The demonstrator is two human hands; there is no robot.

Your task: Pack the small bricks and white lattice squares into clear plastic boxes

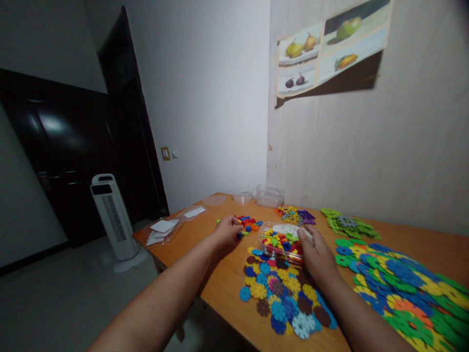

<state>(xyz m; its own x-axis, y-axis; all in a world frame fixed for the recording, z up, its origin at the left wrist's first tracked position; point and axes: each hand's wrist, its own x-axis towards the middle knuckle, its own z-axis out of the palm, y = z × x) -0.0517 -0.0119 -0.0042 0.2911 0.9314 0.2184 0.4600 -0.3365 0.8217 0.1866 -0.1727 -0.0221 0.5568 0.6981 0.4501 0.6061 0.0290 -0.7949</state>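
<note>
My right hand grips the right end of a clear plastic box, its thumb over the rim. Small red, yellow, green and blue building bricks fill the box, along with a white printed paper at its back. Over the table to the left, my left hand is closed, its fingers curled beside a loose pile of small bricks. Whatever is between those fingertips is too small to make out. In front of the box, partly under it, flower-shaped plastic discs lie spread out.
Larger interlocking discs cover the table's right side. Green pieces and a purple-orange pile lie behind. Clear tubs stand at the back. Plastic bags with papers rest at the left edge. A white tower fan stands on the floor.
</note>
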